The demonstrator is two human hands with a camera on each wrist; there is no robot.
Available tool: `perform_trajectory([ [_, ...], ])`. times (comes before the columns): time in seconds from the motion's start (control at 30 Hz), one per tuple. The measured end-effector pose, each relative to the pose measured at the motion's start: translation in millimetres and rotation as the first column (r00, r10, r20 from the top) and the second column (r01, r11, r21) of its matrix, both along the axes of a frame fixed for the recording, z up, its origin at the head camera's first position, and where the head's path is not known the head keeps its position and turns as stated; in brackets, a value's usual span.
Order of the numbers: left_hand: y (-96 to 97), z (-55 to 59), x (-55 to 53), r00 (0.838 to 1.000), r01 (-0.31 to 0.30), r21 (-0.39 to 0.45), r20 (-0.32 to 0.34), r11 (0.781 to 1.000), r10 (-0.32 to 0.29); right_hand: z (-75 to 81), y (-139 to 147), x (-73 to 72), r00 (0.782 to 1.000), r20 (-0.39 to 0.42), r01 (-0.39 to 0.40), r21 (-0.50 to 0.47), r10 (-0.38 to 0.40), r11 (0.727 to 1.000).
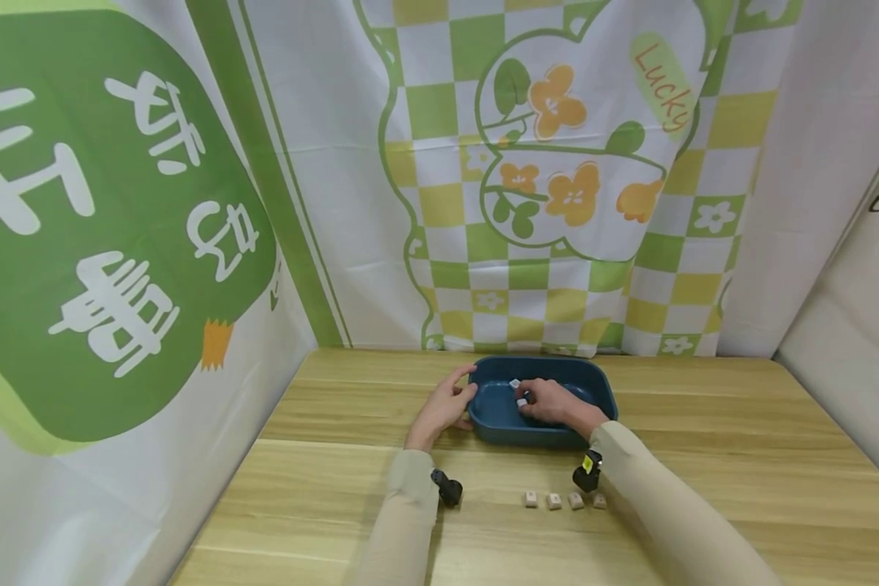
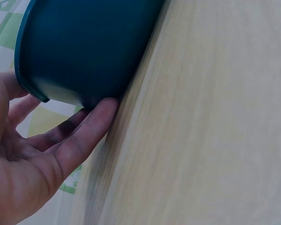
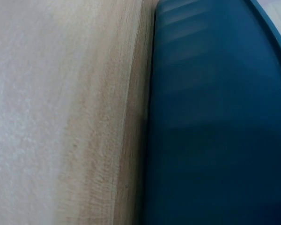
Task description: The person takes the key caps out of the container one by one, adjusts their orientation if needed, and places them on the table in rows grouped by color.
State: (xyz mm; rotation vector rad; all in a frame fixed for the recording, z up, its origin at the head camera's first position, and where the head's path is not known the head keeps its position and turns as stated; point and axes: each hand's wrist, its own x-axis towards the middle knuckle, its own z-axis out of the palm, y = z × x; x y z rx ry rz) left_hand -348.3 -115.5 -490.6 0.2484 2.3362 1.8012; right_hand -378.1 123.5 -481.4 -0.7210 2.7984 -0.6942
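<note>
A dark blue rectangular basin [image 1: 483, 431] stands on the wooden table. My left hand [image 1: 445, 407] grips its left end; the thumb is at the rim, and in the left wrist view fingers [image 2: 86, 136] touch the outer wall near the base. My right hand [image 1: 549, 400] reaches inside with curled fingers, pinching a small white keycap [image 1: 522, 402] at the fingertips. Another white keycap [image 1: 514, 384] lies just beyond it on the basin floor. The right wrist view shows only the basin's outer wall [image 3: 215, 108] and the tabletop; that hand is hidden there.
Several pale keycaps, including one at the left end [image 1: 531, 499], form a row on the wooden table [image 1: 322, 488] in front of the basin. The right forearm passes close to the row's right end. A patterned curtain [image 1: 439, 220] hangs behind the table.
</note>
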Motion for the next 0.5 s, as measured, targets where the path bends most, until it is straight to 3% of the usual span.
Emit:
perform_trajectory([
  [0.5,-0.3,0.8,0.1,1.000,0.009,0.013,-0.001,1.000,-0.009,5.4,0.8,3.9,0.998,-0.058,-0.005,0.009,0.005,1.000],
])
